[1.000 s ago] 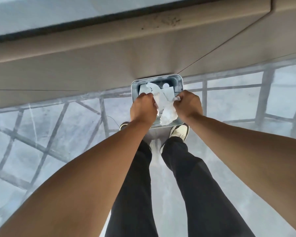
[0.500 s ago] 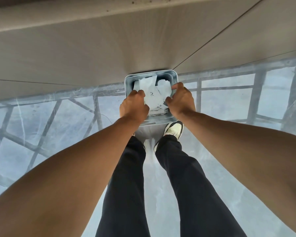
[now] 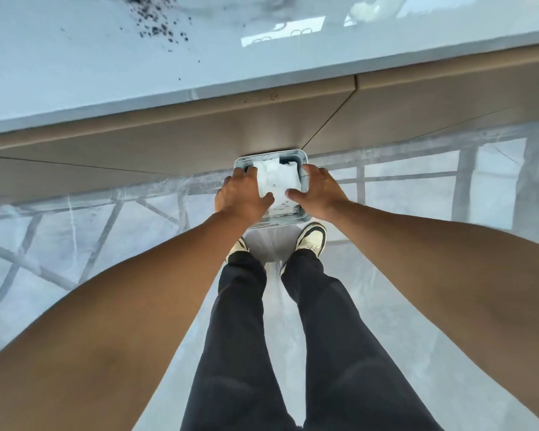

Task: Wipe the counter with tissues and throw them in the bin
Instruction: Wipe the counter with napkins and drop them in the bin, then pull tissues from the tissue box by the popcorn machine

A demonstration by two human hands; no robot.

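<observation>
A small grey bin (image 3: 306, 181) stands on the floor against the cabinet front, between my feet. White crumpled tissues (image 3: 277, 178) lie inside it and fill most of its opening. My left hand (image 3: 241, 194) hovers over the bin's left rim, fingers spread, thumb over the tissue's edge. My right hand (image 3: 319, 189) is over the right rim, fingers also spread, with its thumb pointing in at the tissues. Neither hand grips anything. The pale counter (image 3: 91, 79) runs across the top of the view, with dark crumbs (image 3: 157, 24) scattered on it.
Beige cabinet fronts (image 3: 175, 135) drop from the counter edge to the glossy pale floor (image 3: 59, 231). My legs in dark trousers and light shoes (image 3: 311, 239) stand right behind the bin. A wet smear marks the counter's far part (image 3: 255, 4).
Both hands held the tissues above the bin, pushed them in and let go; the fingers are now spread. The view has tilted up, bringing the counter top and crumbs into sight.
</observation>
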